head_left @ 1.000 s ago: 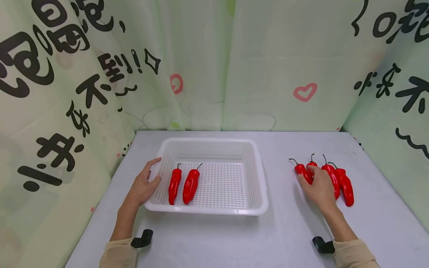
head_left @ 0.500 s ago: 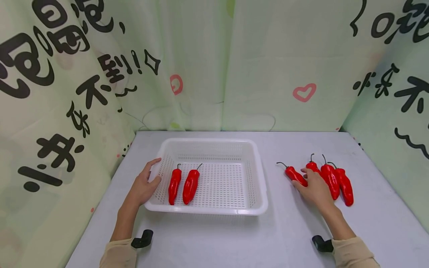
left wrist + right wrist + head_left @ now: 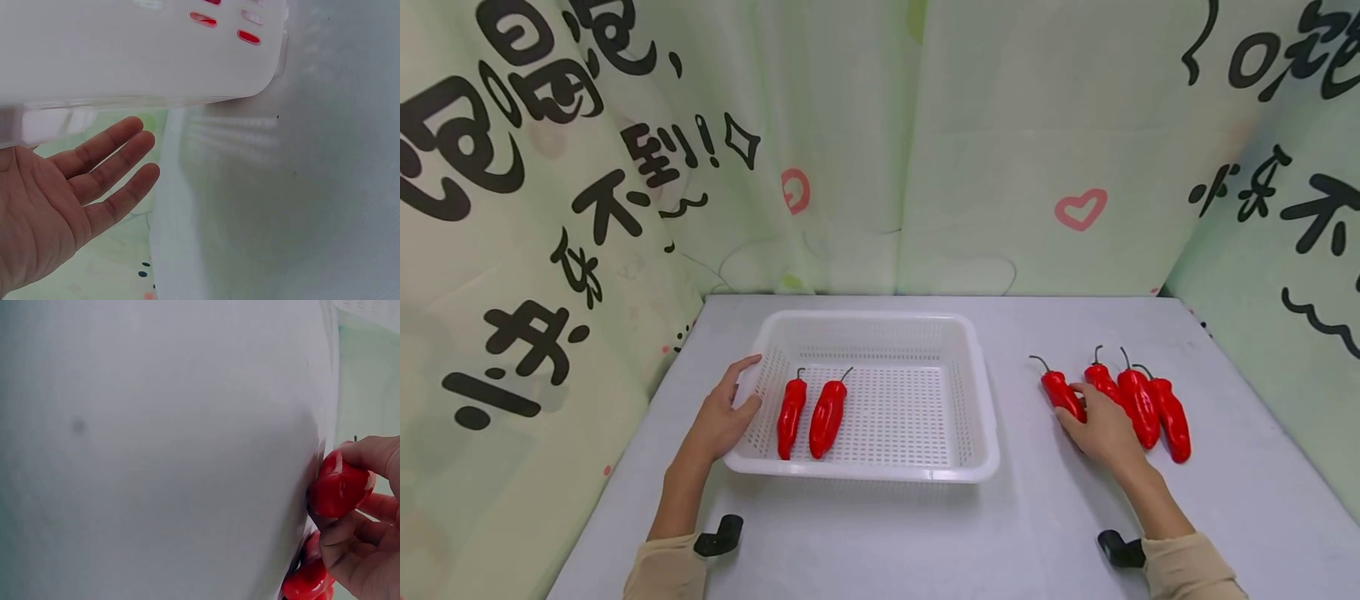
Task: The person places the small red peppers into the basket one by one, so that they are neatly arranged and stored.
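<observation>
A white perforated plastic basket stands on the table with two red chili peppers lying in its left half. My left hand rests at the basket's left rim, its fingers extended; the left wrist view shows three of them straight below the rim. At the right, my right hand pinches a red chili pepper by its lower body. The right wrist view shows thumb and fingers on either side of this pepper. Three more red peppers lie just right of that hand, one partly hidden by it.
A white cloth covers the table. Pale green curtains with black lettering surround it at the back and sides. Each wrist wears a black mount. Bare tabletop lies between basket and peppers.
My right hand has shifted the leftmost pepper left, away from the other peppers, then turned it slightly, its stem moving a little back right. The left hand and basket have stayed still.
</observation>
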The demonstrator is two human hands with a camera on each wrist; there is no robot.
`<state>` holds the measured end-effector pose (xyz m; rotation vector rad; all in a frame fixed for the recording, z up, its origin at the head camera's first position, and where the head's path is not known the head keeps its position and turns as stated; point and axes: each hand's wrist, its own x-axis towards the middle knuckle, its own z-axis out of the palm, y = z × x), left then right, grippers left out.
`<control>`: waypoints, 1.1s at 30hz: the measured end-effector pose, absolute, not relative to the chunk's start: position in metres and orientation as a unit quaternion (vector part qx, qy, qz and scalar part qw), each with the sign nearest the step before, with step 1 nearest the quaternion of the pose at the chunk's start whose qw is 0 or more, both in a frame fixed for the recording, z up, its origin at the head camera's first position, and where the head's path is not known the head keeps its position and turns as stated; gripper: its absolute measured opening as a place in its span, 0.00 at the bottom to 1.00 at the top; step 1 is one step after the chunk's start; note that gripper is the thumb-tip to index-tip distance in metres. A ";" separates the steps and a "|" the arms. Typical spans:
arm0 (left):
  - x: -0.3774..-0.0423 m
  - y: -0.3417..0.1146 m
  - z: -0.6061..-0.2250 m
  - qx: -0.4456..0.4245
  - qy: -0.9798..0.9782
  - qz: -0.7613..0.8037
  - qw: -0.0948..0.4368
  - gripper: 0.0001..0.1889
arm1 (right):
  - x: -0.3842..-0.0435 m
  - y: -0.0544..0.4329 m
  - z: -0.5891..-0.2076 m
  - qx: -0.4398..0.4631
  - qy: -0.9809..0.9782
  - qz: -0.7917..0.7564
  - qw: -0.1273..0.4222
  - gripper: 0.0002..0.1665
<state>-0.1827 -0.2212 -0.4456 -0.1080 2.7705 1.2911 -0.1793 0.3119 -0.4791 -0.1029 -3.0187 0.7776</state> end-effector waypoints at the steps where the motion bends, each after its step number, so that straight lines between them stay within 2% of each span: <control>1: -0.182 -0.221 -0.446 -0.036 0.905 0.422 0.041 0.34 | -0.179 0.312 -0.479 -0.034 -0.967 0.252 0.012 0.43; 33: -0.181 -0.221 -0.446 -0.041 0.905 0.421 0.041 0.35 | -0.171 0.295 -0.451 -0.034 -0.949 0.308 0.061 0.41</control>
